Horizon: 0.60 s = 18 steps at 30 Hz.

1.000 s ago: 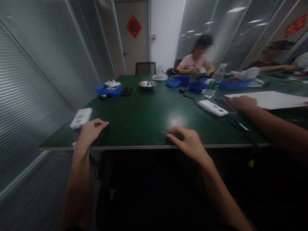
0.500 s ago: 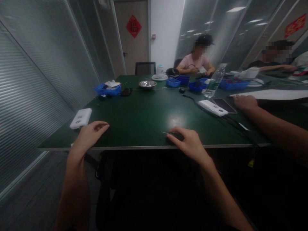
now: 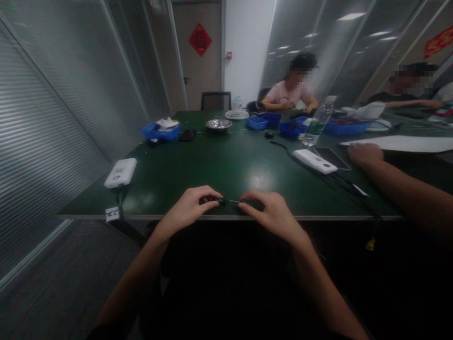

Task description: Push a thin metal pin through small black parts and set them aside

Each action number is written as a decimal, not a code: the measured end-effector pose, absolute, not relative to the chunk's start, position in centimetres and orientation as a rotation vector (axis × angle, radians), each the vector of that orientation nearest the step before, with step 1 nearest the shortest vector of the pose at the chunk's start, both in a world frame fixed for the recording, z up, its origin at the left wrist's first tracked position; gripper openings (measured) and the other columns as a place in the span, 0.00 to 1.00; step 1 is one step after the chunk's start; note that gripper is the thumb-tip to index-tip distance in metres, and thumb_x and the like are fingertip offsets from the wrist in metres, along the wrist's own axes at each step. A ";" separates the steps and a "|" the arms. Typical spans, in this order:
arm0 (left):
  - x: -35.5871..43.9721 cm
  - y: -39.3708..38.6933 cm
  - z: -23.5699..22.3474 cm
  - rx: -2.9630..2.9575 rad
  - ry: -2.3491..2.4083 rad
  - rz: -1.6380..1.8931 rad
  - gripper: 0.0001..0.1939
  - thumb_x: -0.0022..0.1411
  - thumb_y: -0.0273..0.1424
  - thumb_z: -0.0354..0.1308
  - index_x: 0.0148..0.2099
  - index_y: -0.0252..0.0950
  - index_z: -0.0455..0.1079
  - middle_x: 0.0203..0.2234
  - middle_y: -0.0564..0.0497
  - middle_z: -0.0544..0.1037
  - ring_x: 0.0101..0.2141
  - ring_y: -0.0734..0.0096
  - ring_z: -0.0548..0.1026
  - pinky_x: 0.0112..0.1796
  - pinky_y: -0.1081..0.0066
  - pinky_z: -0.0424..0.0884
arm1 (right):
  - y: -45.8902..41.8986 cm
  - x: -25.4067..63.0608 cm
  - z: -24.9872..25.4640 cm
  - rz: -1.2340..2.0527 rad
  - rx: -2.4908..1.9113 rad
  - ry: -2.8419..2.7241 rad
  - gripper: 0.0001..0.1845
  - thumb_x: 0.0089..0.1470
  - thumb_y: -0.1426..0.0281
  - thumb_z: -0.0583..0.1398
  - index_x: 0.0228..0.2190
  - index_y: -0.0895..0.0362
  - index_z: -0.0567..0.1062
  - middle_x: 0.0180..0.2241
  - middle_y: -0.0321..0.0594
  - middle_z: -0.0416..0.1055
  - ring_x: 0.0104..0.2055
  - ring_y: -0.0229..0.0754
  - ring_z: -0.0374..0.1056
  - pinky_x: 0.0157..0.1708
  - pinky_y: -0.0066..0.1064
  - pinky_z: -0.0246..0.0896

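Observation:
My left hand (image 3: 193, 208) rests at the near edge of the green table (image 3: 212, 165), its fingers pinched on a small dark piece (image 3: 220, 201) with a thin metal pin (image 3: 233, 201) pointing right. My right hand (image 3: 271, 215) lies just right of it, fingers curled over a small dark object (image 3: 254, 206) that is mostly hidden under them. The pin spans the narrow gap between both hands.
A white power bank (image 3: 120, 172) lies at the left edge. Another white device (image 3: 314, 160), a phone (image 3: 331, 158) and cables lie to the right, beside a neighbour's hand (image 3: 364, 154) and arm. Blue bins (image 3: 160, 132), a metal bowl (image 3: 218, 124) and a water bottle (image 3: 317, 123) stand farther back, where two people sit.
My left hand has moved right along the table edge from near the white power bank to meet my right hand, and now pinches the small piece. The right hand has stayed put.

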<state>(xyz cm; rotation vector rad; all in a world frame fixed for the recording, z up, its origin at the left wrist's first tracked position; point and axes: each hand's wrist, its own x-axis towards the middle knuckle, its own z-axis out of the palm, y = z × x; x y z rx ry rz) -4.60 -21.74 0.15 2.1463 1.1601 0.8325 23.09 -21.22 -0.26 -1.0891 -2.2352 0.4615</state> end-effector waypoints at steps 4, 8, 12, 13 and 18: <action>-4.1 -21.5 -0.4 2.177 1.104 0.910 0.09 0.70 0.32 0.62 0.49 0.40 0.81 0.45 0.48 0.81 0.46 0.64 0.78 0.47 0.66 0.71 | -21.3 23.0 -0.3 0.478 -1.040 -2.226 0.07 0.66 0.62 0.63 0.41 0.49 0.81 0.41 0.34 0.82 0.41 0.43 0.78 0.41 0.32 0.65; -3.9 -21.6 -0.7 2.197 1.075 0.949 0.10 0.70 0.31 0.62 0.51 0.41 0.81 0.45 0.48 0.81 0.47 0.65 0.78 0.50 0.66 0.71 | -21.3 22.9 -0.3 0.469 -1.032 -2.226 0.06 0.66 0.63 0.64 0.41 0.49 0.81 0.41 0.33 0.82 0.42 0.43 0.78 0.41 0.32 0.66; -3.8 -21.7 -0.8 2.209 1.068 0.966 0.10 0.70 0.31 0.62 0.51 0.41 0.82 0.45 0.48 0.82 0.47 0.64 0.79 0.51 0.65 0.72 | -21.3 22.9 -0.4 0.450 -1.022 -2.231 0.06 0.66 0.63 0.64 0.41 0.49 0.81 0.41 0.34 0.82 0.41 0.43 0.78 0.42 0.31 0.66; -3.8 -21.7 -0.9 2.212 1.065 0.972 0.11 0.70 0.30 0.62 0.51 0.41 0.82 0.45 0.48 0.82 0.47 0.64 0.79 0.51 0.65 0.72 | -21.3 22.9 -0.5 0.448 -1.016 -2.236 0.06 0.66 0.63 0.64 0.41 0.49 0.81 0.41 0.34 0.82 0.42 0.43 0.78 0.42 0.32 0.66; -3.9 -21.6 -0.9 2.228 1.070 0.972 0.10 0.70 0.31 0.62 0.51 0.42 0.82 0.46 0.49 0.83 0.47 0.66 0.79 0.51 0.65 0.72 | -21.1 23.0 -0.7 0.422 -0.984 -2.254 0.07 0.66 0.62 0.64 0.43 0.50 0.81 0.42 0.37 0.81 0.42 0.44 0.77 0.44 0.33 0.68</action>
